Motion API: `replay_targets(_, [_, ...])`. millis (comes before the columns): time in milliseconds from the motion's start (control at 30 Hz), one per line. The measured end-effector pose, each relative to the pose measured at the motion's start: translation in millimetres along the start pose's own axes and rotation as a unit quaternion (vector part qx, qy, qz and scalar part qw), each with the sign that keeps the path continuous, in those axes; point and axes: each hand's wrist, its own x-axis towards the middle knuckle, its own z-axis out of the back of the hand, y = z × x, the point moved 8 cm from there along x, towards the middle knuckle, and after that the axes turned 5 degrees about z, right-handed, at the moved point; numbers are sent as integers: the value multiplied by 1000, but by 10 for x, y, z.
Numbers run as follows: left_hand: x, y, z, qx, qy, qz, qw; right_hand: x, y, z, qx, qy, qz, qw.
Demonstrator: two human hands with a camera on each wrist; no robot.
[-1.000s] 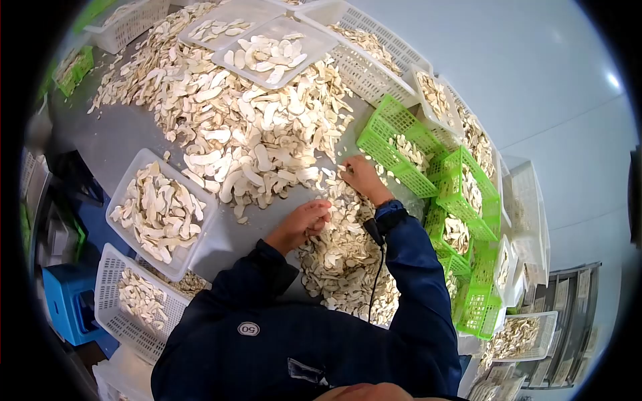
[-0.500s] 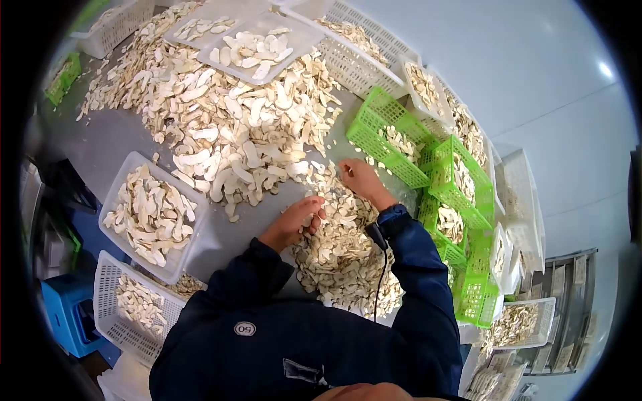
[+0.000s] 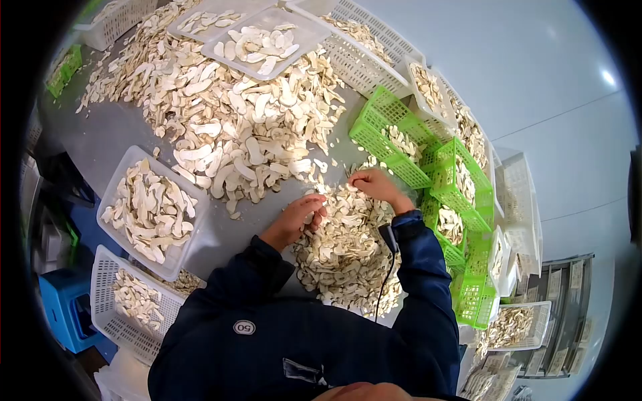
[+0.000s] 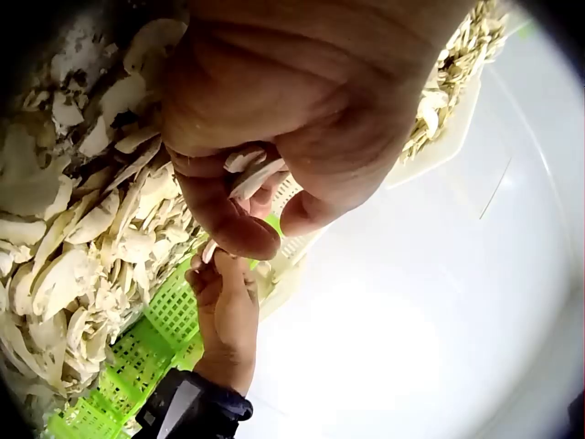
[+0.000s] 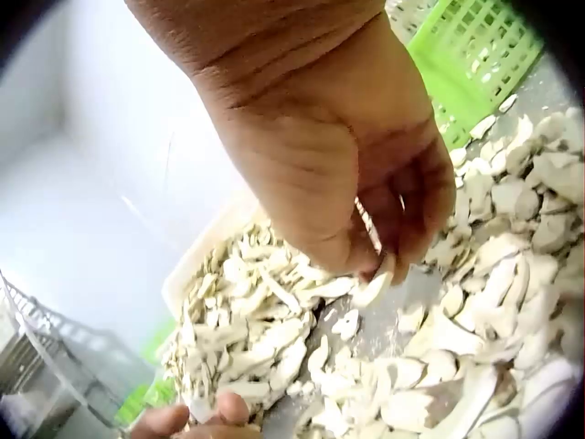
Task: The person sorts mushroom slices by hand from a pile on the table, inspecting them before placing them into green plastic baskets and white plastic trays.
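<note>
Pale dried slices [image 3: 341, 247] lie heaped in front of the person. At the heap's left edge is the left hand [image 3: 294, 220]; in the left wrist view this hand [image 4: 283, 119] has curled fingers around a few slices [image 4: 256, 174]. Over the heap's far side, the right hand [image 3: 380, 188] is bent downward, close to the green baskets. The right wrist view shows that hand [image 5: 338, 165] pinching one slice [image 5: 375, 285] between thumb and fingertips. The two hands are apart.
A larger slice pile [image 3: 227, 120] spreads across the grey table [image 3: 93, 144]. Shallow white trays [image 3: 186, 257] with slices stand left and beyond. Green baskets [image 3: 394, 160] line the right side, with white crates [image 3: 334, 57] behind. A blue stool [image 3: 59, 314] is at lower left.
The right hand has moved to the right and slightly nearer the body, to the heap's far right side. The left hand has stayed almost in place. The head view has shifted slightly.
</note>
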Motion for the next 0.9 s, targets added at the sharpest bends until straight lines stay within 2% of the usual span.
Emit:
replay_targets(100, [4, 12, 6, 3, -12, 11, 1000, -142, -107, -70, 219, 23, -122, 968])
replay_targets(167, [-3, 5, -1, 6, -15, 9, 1000, -169, -51, 42, 28, -36, -56, 997])
replay_targets(200, [-9, -5, -10, 9, -14, 8, 1000, -177, -17, 87, -68, -66, -23, 995])
replay_targets(300, [-25, -18, -19, 16, -14, 8, 1000, -152, -159, 108, -163, -89, -26, 982])
replay_targets(400, [-8, -10, -1, 22, -15, 9, 1000, -223, 34, 116, -139, -116, 4, 984])
replay_targets(500, [22, 32, 6, 26, -11, 9, 1000, -187, 142, -75, -96, -75, 21, 992])
replay_targets(667, [-18, -8, -14, 37, -23, 7, 999, -130, 207, -275, -165, -61, 92, 980])
replay_targets(800, [-2, 13, -17, 32, -19, 17, 999, -146, 145, -357, -159, -33, 50, 985])
replay_targets(900, [-11, 18, -12, 32, -17, 17, 999, -186, 184, -367, -119, 9, -14, 993])
